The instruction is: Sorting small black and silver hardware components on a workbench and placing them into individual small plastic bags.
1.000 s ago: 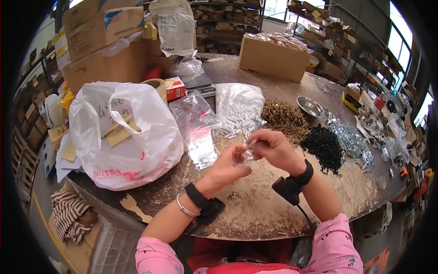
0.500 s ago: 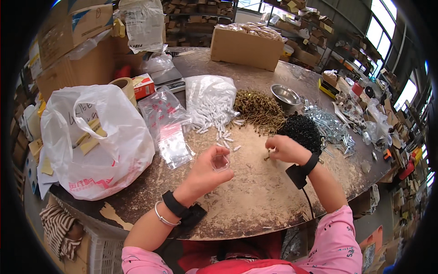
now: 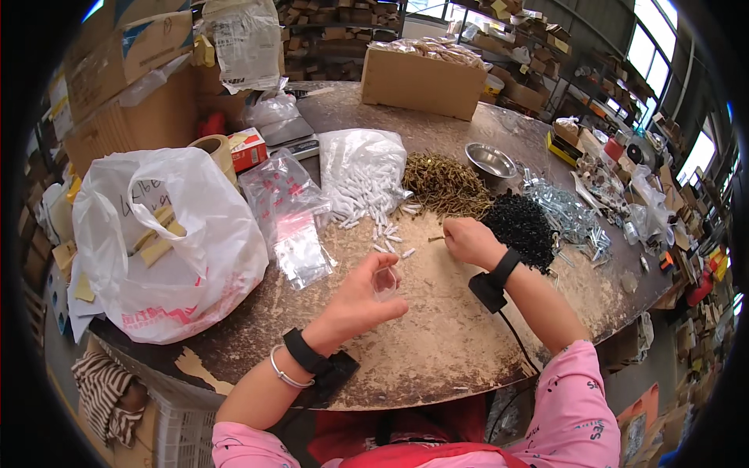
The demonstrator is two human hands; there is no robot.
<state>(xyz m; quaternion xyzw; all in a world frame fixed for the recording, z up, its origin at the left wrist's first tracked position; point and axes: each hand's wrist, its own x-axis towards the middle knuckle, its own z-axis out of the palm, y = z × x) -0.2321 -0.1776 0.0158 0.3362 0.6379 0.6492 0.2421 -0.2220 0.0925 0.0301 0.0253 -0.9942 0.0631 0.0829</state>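
Note:
My left hand [image 3: 359, 303] is curled around a small clear plastic bag [image 3: 385, 284], its mouth rounded between thumb and fingers. Across from it, my right hand [image 3: 473, 243] pinches a brass-coloured screw [image 3: 436, 239] that sticks out to the left of the fingertips. Beyond the right hand lies a heap of brass-coloured screws [image 3: 445, 184]. Next to that hand is a pile of small black screws [image 3: 521, 226]. White plastic wall plugs [image 3: 363, 186] spill from a clear bag, a few lying loose in front of my left hand.
Silvery screws [image 3: 568, 209] lie right of the black pile, behind them a metal bowl [image 3: 490, 161]. Flat clear bags [image 3: 303, 253] and a large white carrier bag [image 3: 172, 273] occupy the left. A cardboard box [image 3: 421, 82] stands at the back of the worn table [image 3: 421, 359].
My right hand has moved a little left and away from me, and the screw in it now points left instead of downward. My left hand has shifted slightly right, still around the bag.

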